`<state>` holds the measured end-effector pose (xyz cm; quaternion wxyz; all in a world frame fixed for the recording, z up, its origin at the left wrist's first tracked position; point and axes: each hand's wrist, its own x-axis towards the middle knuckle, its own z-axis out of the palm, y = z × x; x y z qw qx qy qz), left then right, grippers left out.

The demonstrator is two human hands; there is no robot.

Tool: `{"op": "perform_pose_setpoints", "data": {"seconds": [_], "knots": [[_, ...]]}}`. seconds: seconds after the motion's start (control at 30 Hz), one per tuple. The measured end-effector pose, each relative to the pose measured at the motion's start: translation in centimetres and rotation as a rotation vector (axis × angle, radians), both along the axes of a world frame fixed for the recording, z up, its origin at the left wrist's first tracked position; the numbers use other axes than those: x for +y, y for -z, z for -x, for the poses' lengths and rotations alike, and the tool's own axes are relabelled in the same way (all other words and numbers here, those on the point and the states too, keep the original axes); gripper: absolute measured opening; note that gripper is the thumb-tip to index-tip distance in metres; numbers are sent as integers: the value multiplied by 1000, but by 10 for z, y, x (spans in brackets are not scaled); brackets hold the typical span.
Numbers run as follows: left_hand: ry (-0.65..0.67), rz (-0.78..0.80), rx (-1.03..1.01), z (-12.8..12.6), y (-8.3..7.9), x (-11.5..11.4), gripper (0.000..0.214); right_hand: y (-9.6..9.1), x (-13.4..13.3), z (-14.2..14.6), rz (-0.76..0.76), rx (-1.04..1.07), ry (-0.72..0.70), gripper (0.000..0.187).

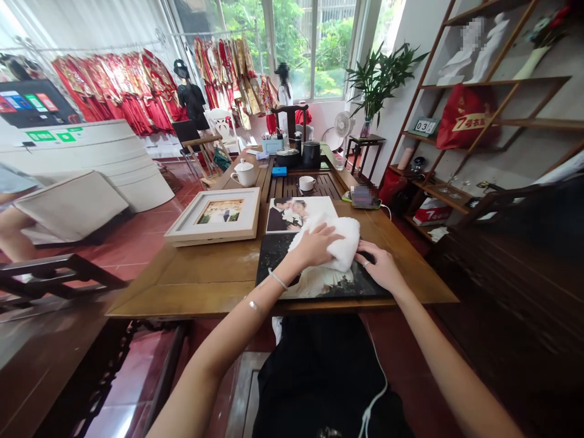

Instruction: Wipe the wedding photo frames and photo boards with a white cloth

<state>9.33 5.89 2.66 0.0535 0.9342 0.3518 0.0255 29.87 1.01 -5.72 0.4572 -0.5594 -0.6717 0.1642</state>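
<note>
**White towel pressed on a dark photo panel**

The wooden table [182, 274] is the largest thing, and it carries all the rest. At its near edge, directly before the person, lies the dark photo panel [335, 285], flat – placed there, I suppose, so that both arms reach it easily. The framed photo [221, 212] lies to the left, likely set aside to leave working room. A smaller photo print [283, 220] rests just beyond the panel.

On the panel is a white towel [350, 238], bunched thick, which probably makes it soft under the palm. The left hand [318, 244] lies over it with fingers spread, pressing from above and not closed around it. The right hand [381, 266], wearing a ring [365, 263], rests at the panel's right side, close to the towel – perhaps to steady it. Its fingertips are partly hidden, so I cannot tell whether they grip anything.
</note>
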Motion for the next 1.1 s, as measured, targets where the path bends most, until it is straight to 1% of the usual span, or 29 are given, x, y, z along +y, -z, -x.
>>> {"op": "perform_pose_setpoints", "data": {"seconds": [0.07,0.13,0.23,0.3,0.37,0.4,0.43,0.5,0.6,0.7,0.83,0.97,1.03,1.1], "knots": [[-30,10,-16,17,1,-19,63,-1,0,1,-9,2,1,23],[-75,49,-41,37,1,-44,68,-1,-1,2,-16,1,-6,24],[-195,104,-73,65,2,-88,79,-1,-1,3,-19,5,-14,23],[-264,120,-83,78,3,-113,87,-1,-1,2,-19,11,-17,23],[-310,138,-89,85,4,-129,91,0,-1,2,-20,13,-23,22],[-321,146,-89,87,4,-132,91,0,-1,1,-21,11,-24,22],[-328,152,-89,88,4,-131,91,0,-1,1,-21,9,-25,23],[-333,145,-88,89,3,-118,88,0,-1,1,-21,4,-25,23],[-333,105,-81,90,3,-82,81,-1,-1,2,-23,-4,-21,24],[-306,53,-44,89,3,-45,74,-1,-2,2,-31,-4,-17,24],[-290,-43,9,85,3,-10,65,-1,-2,2,-38,1,-18,23],[-304,-129,-4,82,7,8,62,-1,-2,3,-39,0,-18,23],[-317,-164,-23,81,10,10,62,-2,-2,3,-37,1,-15,23],[-324,-171,-30,81,13,6,64,-2,-2,3,-32,1,-18,23]]}}
